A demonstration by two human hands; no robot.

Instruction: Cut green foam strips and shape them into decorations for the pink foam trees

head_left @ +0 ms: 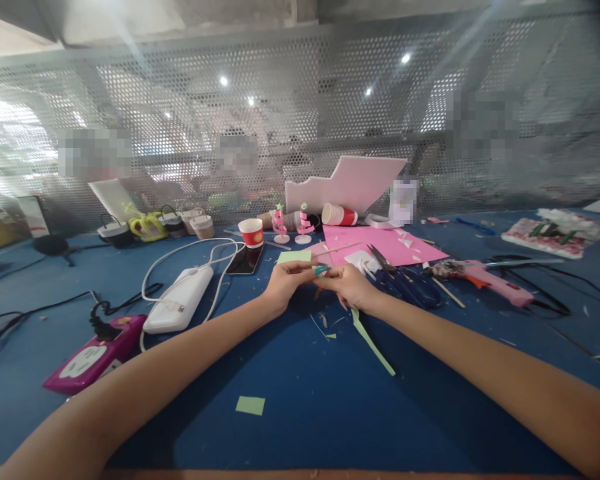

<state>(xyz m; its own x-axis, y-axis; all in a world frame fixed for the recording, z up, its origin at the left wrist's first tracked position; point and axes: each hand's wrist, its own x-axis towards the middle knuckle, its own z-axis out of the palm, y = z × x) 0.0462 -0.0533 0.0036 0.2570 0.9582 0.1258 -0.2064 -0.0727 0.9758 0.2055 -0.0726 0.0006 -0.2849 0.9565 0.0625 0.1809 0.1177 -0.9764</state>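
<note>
My left hand (286, 280) and my right hand (349, 283) meet over the blue table (300, 400), fingertips pinched together on a small green paper piece (321, 270) wound at the end of a thin stick. A long green paper strip (373, 343) trails from under my right hand toward me. Blue-handled scissors (403, 279) lie just right of my right hand. A pink glue gun (485, 277) rests farther right.
A pink sheet (385, 243), two small pink spiral figures (293, 227), red paper cups (251, 232), a phone (245, 260), a white power bank (179, 307) with cable and a magenta power strip (97, 353) lie around. A perforated metal screen (300, 120) closes the back.
</note>
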